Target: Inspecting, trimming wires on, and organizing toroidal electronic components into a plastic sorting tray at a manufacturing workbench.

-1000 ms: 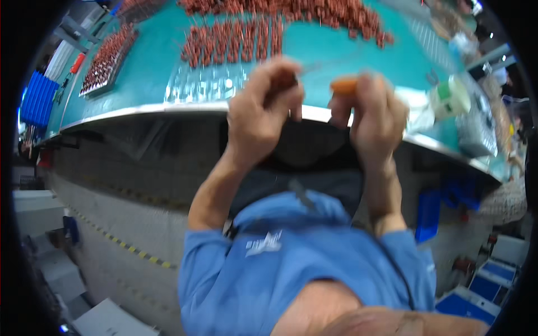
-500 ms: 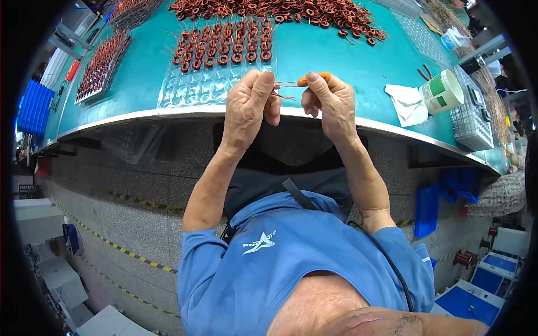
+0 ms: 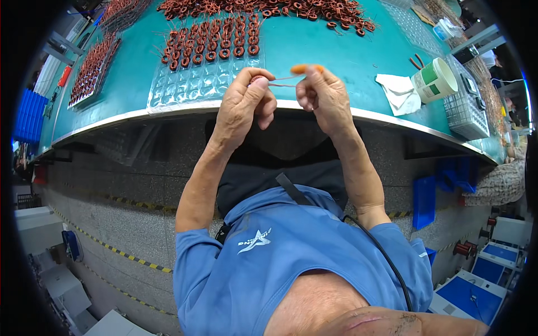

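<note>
While pinched between thumb and forefinger of the left hand (image 3: 242, 103), in the upper middle of the frame, mostly covered by those same fingers: a copper-red wire-wound ring (image 3: 255, 78). Remaining fingers of that hand curled loosely downward. Running rightward from the ring, across the gap between both hands: two thin reddish leads, an upper lead (image 3: 284, 78) slanting slightly upward and a lower lead (image 3: 283, 85) nearly level. Just right of that gap, the right hand (image 3: 328, 101), thumb pressed to forefinger over the upper lead, other fingers folded in near the lower lead's far end. At the forefinger tip, an orange piece (image 3: 302, 69), blurred, perhaps a sleeve worn on the finger rather than something held. Ring near the right hand but apart from it, both hands raised at the near edge of the green table (image 3: 314, 45).

Left and beyond, a clear moulded tray (image 3: 185, 92), with rows of similar rings (image 3: 224, 42) in its farther part; at top centre, a loose heap of rings (image 3: 291, 8). Toward the upper right, a white cloth (image 3: 399, 94) just beside a white-and-green tub (image 3: 434, 80), and near both, a red-handled tool (image 3: 414, 64).
</note>
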The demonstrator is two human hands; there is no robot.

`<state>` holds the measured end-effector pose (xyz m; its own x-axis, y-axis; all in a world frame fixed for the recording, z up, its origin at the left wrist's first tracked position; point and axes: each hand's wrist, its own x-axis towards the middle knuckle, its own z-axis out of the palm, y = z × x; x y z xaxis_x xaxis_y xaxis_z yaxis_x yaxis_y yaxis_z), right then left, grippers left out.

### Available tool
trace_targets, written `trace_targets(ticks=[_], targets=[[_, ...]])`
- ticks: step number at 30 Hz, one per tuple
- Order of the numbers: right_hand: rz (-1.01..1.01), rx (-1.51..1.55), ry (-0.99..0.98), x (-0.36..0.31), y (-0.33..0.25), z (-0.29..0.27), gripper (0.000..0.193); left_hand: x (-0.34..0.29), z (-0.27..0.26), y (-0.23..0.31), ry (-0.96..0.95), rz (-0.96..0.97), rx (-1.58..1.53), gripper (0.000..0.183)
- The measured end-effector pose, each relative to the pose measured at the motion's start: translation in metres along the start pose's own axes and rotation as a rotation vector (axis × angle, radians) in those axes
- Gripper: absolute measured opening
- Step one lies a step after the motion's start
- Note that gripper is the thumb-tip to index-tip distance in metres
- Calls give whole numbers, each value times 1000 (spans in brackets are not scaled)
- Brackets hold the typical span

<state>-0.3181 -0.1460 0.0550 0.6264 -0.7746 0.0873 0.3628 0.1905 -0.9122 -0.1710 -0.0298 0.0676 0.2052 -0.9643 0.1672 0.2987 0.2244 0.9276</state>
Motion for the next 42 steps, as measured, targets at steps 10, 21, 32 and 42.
trace_targets(ticks=[10, 21, 32, 42], targets=[[38, -153, -61, -14, 3, 13, 34, 10, 9, -2, 53, 155, 638, 26], [247, 39, -210, 0, -3, -9, 25, 19, -13, 17, -340, 214, 980, 32], [89, -37, -85, -4, -13, 5, 23, 4, 11, -25, -96, 116, -104, 27], [-213, -371, 47, -9, -3, 19, 28, -2, -8, -22, -39, 152, 227, 26]])
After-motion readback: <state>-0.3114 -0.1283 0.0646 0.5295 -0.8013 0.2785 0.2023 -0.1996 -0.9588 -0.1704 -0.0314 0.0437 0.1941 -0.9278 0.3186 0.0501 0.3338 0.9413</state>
